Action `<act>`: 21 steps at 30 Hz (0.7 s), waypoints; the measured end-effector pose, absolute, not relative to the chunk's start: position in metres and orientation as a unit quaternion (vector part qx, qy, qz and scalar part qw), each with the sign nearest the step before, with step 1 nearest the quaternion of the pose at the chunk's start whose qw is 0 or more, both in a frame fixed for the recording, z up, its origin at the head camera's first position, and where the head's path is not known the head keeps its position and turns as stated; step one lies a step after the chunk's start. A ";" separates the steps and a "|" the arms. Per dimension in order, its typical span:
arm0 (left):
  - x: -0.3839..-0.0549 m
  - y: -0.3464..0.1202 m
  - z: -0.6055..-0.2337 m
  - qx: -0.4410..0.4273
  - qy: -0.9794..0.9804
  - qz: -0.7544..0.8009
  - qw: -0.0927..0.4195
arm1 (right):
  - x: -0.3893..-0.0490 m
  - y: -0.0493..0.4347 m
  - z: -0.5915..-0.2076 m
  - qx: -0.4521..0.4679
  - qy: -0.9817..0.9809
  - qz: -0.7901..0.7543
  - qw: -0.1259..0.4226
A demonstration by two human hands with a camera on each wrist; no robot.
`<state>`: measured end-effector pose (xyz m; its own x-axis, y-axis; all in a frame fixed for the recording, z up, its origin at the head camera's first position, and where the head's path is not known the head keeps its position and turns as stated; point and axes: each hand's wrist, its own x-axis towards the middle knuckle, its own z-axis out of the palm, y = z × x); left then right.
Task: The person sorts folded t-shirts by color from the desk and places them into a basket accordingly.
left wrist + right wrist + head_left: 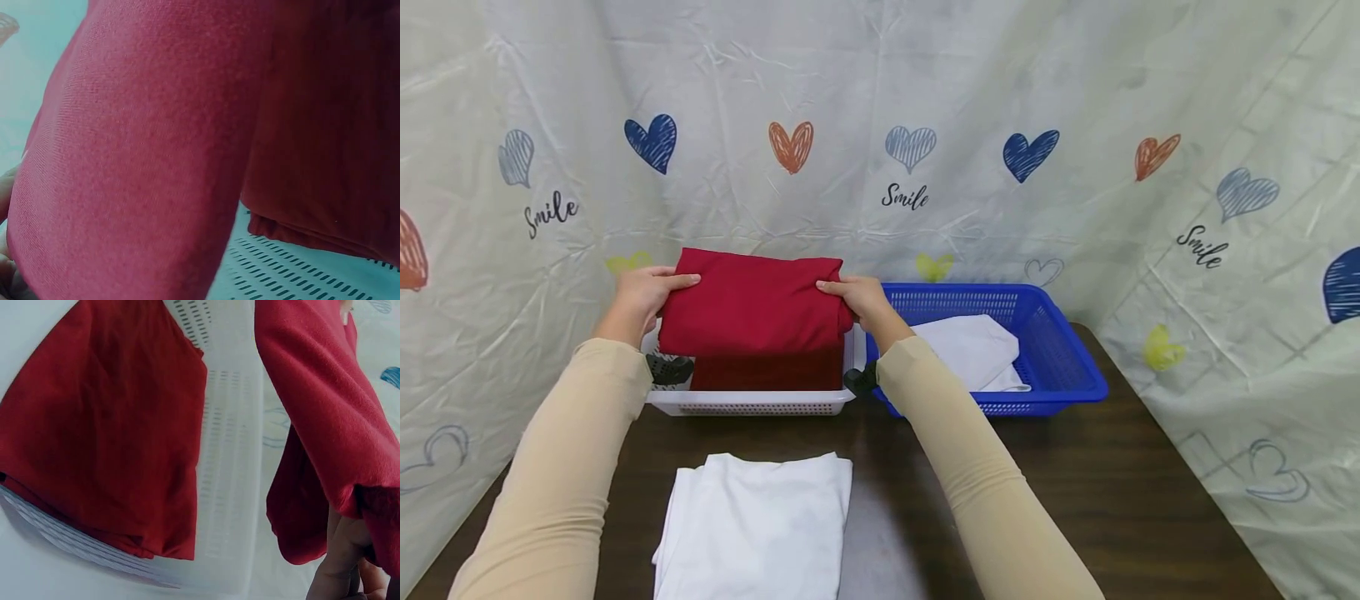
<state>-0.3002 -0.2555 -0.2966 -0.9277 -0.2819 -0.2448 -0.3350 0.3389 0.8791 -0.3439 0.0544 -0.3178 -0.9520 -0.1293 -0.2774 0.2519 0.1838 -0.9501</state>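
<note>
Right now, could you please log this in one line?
left hand: grips red cloth | right hand: grips same | white basket: more red cloth

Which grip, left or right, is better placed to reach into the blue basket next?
Probably the right grip: it is nearer the blue basket, with the left grip across the red cloth. Both hold that cloth, so the right must let go first.

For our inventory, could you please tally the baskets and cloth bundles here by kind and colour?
White basket: 1
Blue basket: 1
Red bundles: 2 (held bundle, lower bundle)
White bundles: 2 (basket bundle, table bundle)
Total: 6
</note>
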 end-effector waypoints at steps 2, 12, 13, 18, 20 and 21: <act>-0.300 -0.256 -0.300 -0.188 0.814 0.550 0.023 | -0.343 0.054 -0.319 0.039 0.756 -0.637 0.147; -0.297 -0.257 -0.314 -0.203 0.812 0.546 0.038 | -0.341 0.050 -0.327 0.066 0.762 -0.625 0.155; -0.297 -0.256 -0.315 -0.204 0.812 0.546 0.037 | -0.342 0.049 -0.328 0.072 0.764 -0.624 0.150; -0.296 -0.254 -0.324 -0.206 0.800 0.562 0.042 | -0.343 0.046 -0.336 0.089 0.768 -0.620 0.132; -0.295 -0.253 -0.328 -0.208 0.795 0.568 0.044 | -0.342 0.045 -0.339 0.088 0.768 -0.621 0.131; -0.295 -0.253 -0.329 -0.209 0.793 0.570 0.046 | -0.342 0.044 -0.340 0.088 0.768 -0.621 0.131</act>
